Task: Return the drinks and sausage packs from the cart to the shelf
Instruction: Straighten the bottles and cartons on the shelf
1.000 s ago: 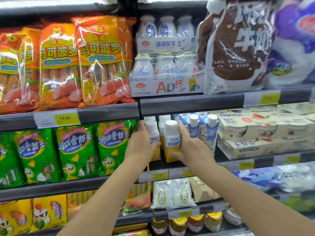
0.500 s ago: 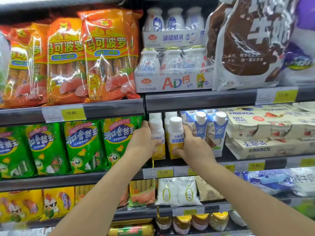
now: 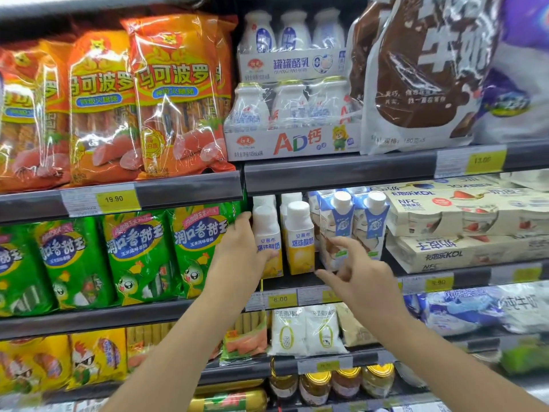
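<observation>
The left hand (image 3: 237,248) has its grip wrapped on the left yogurt bottle (image 3: 267,242), thumb across the label and fingers behind its left side, out of sight. The right hand (image 3: 356,275) holds nothing: its grip is loosely spread, fingertips (image 3: 319,273) just in front of the foot of the right yogurt bottle (image 3: 300,239), apart from it as far as the view shows.

Both bottles stand on the middle shelf (image 3: 297,282), at its front edge, side by side and nearly touching. Each is upright, its long axis vertical, white cap up, printed label facing out toward the aisle. More of the same bottles stand behind them. Just to the right stand the blue-and-white cartons (image 3: 353,227), and to the left the green sausage packs (image 3: 196,248) hang close against the left wrist.

The risk, as I judge it, lies in the tall, narrow shape set so near the lip. If the left hand pulls away with any sideways drag, the held bottle could tip into its neighbour or fall forward off the shelf. A careless brush from the right fingertips could do the same to the free bottle, or nudge the cartons askew.
</observation>
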Available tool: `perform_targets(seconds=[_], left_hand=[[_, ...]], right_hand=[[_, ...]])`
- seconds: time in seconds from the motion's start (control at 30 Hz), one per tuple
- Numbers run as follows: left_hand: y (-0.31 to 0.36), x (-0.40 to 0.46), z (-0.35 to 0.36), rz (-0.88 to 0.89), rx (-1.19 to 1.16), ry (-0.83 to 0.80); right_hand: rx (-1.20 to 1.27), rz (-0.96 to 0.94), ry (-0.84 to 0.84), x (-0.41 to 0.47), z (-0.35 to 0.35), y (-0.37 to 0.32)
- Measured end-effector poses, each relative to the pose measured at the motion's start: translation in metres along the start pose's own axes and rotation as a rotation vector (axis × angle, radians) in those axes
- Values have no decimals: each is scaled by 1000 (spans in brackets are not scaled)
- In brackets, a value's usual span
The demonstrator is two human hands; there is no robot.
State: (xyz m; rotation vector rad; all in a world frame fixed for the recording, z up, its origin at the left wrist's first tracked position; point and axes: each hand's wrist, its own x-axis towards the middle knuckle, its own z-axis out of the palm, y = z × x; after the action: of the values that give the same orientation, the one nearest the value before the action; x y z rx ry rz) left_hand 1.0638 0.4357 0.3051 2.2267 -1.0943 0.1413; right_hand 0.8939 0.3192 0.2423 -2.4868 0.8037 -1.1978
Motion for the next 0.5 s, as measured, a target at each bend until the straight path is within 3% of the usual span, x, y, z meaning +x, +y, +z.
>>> perform_targets(seconds=[0.07,0.17,0.3,0.5], left_hand=[[5,-12,-5,206,56,152],[25,-14,-2,393,28,216],[72,-2,11,376,79,126],[123,26,29,232,343,-129]], right_hand=[[21,48,85,-11,-22,17],[32,193,97,-13,-45,38],[-42,293,-60,-3,-49,46],[-128,378,-194,21,-42,48]])
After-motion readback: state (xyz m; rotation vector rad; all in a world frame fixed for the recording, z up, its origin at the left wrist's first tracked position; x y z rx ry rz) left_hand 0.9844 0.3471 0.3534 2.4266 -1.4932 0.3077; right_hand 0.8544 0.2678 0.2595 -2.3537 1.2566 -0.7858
